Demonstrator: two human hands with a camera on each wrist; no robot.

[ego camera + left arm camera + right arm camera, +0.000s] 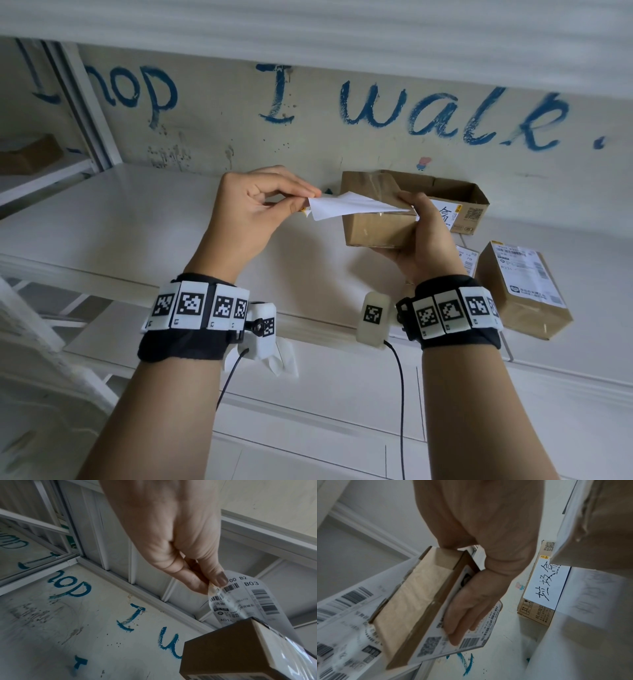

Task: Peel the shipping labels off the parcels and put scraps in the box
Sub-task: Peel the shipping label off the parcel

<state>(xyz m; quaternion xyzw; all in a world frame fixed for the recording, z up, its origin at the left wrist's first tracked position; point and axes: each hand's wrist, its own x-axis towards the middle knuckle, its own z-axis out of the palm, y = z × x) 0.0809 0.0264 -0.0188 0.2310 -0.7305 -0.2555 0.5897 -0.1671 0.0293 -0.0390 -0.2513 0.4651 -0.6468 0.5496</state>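
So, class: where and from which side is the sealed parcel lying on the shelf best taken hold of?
Grip the parcel across its two long sides, coming from above. It lies flat, label up, with both long sides showing bare, which probably suits the free right side best.

two parcels (373,226) (520,287), one open box (455,202), two hands (253,209) (424,240).

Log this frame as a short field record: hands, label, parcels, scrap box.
left hand: pinches the free end of the label
right hand: grips the held parcel
label state: partly peeled, stretched between the left hand's fingers and the held parcel, far end by the right thumb
scrap box: open cardboard box against the wall behind the held parcel, white handwritten sign on its front
waiting parcel: on the shelf at right, label on
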